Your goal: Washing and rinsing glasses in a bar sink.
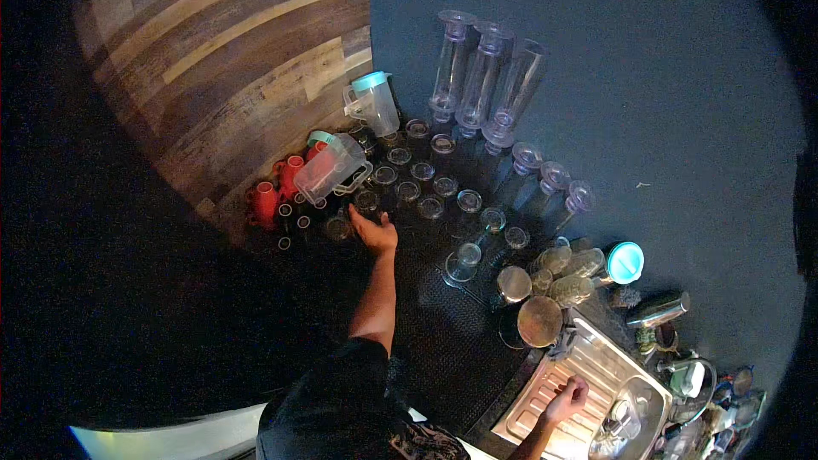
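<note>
Standing beside the tilted clear plastic jug (pixel 324 174), the round clear glass (pixel 366 199) could tip onto neighbouring clear glasses (pixel 407 192) if the left hand (pixel 375 233) — thumb spread, fingertips' hold I cannot tell — pushes sideways, while the right hand (pixel 569 399), fingers curled, is well right of the jug.

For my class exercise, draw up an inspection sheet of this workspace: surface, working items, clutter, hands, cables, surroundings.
Surface: textured black mat; ridged metal draining board at lower right.
Working items: clear glasses grouped beyond the left hand.
Clutter: tilted clear jug beside red items; mixed items crowded beyond the sink, too dim to identify.
Hands: left, fingers at the glasses, grip unclear; right hand, fingers curled over the draining board, grip unclear.
Cables: nothing seen.
Surroundings: wood-plank wall left, dark blue-grey wall right.
</note>
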Tool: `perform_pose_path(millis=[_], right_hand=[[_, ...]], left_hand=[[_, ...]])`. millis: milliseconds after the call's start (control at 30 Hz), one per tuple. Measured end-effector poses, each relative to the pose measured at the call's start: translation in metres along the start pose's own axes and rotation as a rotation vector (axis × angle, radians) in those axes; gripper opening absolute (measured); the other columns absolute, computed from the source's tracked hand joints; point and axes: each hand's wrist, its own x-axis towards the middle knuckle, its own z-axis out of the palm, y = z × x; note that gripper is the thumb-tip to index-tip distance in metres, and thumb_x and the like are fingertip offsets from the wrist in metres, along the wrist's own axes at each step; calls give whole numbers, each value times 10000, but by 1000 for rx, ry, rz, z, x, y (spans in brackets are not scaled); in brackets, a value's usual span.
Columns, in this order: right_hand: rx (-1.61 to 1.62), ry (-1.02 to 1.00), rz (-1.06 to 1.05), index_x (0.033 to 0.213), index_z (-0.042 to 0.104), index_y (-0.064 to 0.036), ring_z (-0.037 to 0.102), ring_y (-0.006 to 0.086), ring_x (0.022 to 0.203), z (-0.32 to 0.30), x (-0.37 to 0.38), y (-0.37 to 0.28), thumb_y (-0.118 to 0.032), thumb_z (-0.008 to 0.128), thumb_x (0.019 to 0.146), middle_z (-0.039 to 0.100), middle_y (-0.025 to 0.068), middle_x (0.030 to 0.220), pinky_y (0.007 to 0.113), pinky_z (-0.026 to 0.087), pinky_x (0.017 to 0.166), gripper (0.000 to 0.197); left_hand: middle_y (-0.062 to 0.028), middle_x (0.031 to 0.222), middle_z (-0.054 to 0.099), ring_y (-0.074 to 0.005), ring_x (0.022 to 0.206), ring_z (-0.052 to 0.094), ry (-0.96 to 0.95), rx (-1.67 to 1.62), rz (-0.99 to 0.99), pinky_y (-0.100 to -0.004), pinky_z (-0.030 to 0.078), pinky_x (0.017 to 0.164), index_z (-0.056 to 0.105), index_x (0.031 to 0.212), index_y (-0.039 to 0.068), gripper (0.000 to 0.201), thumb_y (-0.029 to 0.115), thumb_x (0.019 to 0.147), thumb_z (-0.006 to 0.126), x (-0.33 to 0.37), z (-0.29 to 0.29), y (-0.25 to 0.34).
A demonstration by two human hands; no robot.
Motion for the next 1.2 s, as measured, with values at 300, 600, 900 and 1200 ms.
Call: perform_pose_path(millis=[300, 600, 900, 1200], right_hand=[[20, -18, 35, 891, 576, -2, 491, 103, 556, 4, 4, -2, -73, 548, 860, 561, 47, 742, 223, 389, 457, 82], [58, -31, 55, 872, 571, -26, 484, 97, 559, 9, 8, 4, -75, 540, 858, 557, 42, 742, 220, 385, 460, 59], [74, 6, 39, 882, 568, -13, 466, 91, 551, -4, 10, -2, -54, 515, 865, 561, 50, 744, 220, 384, 470, 69], [51, -98, 8, 893, 573, -3, 503, 106, 583, 16, 14, 15, -52, 516, 848, 564, 48, 757, 230, 405, 479, 88]], left_hand=[[-237, 1390, 351, -378, 1299, 324, 142, 69, -5, -426, 240, 1091, 237, 1402, -34, 827, 16, 722, 706, -6, 6, 10], [-249, 1399, 329, -383, 1315, 297, 210, 64, -77, -447, 239, 1089, 226, 1402, -42, 827, 28, 726, 698, -10, 15, 13], [-274, 1408, 299, -412, 1332, 252, 278, 104, 9, -459, 189, 1115, 189, 1406, -67, 813, 59, 759, 666, -18, 25, 17], [-224, 1335, 390, -358, 1257, 380, 100, 99, -2, -426, 307, 1053, 318, 1370, 38, 777, 49, 705, 718, -42, -115, 14]])
